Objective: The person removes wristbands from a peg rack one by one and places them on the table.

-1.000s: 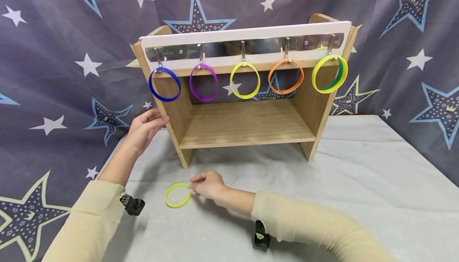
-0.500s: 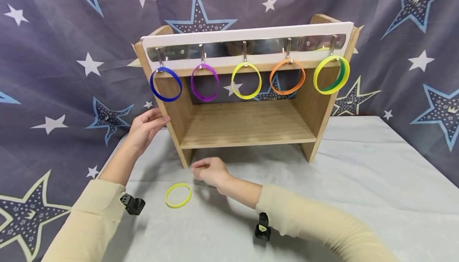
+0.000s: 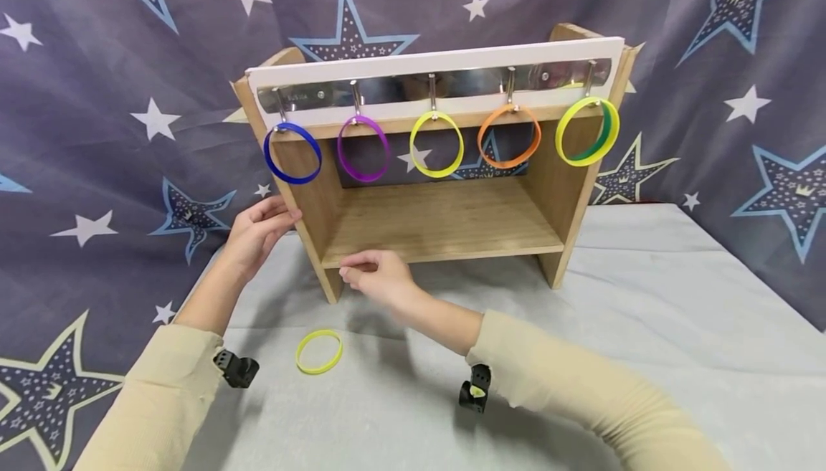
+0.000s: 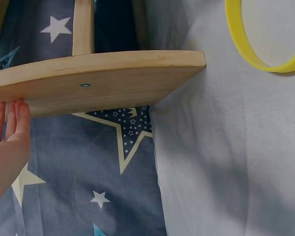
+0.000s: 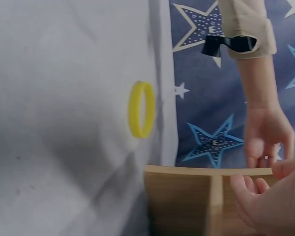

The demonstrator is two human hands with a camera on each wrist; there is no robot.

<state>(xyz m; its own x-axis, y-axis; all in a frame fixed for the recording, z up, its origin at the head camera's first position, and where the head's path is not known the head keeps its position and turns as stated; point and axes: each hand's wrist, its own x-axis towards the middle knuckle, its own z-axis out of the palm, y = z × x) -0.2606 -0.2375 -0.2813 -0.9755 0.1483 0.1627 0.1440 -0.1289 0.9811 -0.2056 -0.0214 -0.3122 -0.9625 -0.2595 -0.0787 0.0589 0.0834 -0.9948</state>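
Observation:
My left hand (image 3: 258, 234) rests against the outer left side of a small wooden shelf (image 3: 445, 213). Its straight fingertips press the panel in the left wrist view, and its thumb lies at the front edge. In front of the shelf's lower board, near its left end, hovers my right hand (image 3: 383, 281), fingers relaxed and nothing visible between them. Below it a yellow rubber wristband (image 3: 314, 371) lies on the table. Hooks along the shelf's top carry blue (image 3: 295, 181), purple (image 3: 365, 179), yellow (image 3: 437, 173) and orange (image 3: 506, 165) wristbands; the rightmost hook has yellow and green ones (image 3: 584, 162).
A metal hook rail (image 3: 393, 87) is fixed to a white board across the shelf's top front. Pale cloth (image 3: 645, 356) covers the table. A dark star-patterned curtain (image 3: 161, 191) hangs behind and to the left.
My right hand has left the yellow wristband on the table and moved up to the front of the lower board. The wristband stays where it was; my left hand has not moved.

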